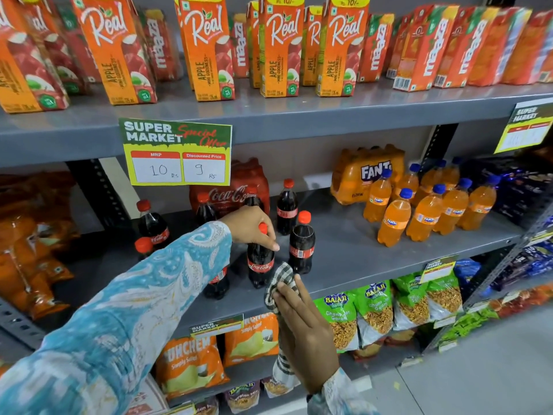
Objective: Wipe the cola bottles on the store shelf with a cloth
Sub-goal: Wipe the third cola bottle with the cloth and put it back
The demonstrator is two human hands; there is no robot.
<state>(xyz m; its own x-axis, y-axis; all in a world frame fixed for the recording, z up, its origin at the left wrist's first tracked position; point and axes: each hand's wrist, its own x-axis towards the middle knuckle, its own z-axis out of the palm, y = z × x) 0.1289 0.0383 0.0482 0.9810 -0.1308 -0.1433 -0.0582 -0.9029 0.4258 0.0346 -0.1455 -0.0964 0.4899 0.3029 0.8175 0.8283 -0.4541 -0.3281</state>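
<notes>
Several small cola bottles with red caps stand on the grey middle shelf [344, 259]. My left hand [250, 224] grips the neck and cap of one cola bottle [259, 265] near the shelf's front edge. My right hand [305, 333] holds a checked cloth [281, 287] pressed against that bottle's lower right side; a tail of the cloth hangs below my palm. Another cola bottle [301, 245] stands just right of it, and one more [286, 206] behind. Further cola bottles [152, 224] stand to the left, partly hidden by my left sleeve.
A shrink-wrapped cola pack [239, 187] sits at the back. Orange Fanta bottles [425, 209] cluster on the shelf's right. Juice cartons [206, 49] fill the shelf above, with a price sign [176, 151] hanging from it. Snack bags [371, 310] line the shelf below.
</notes>
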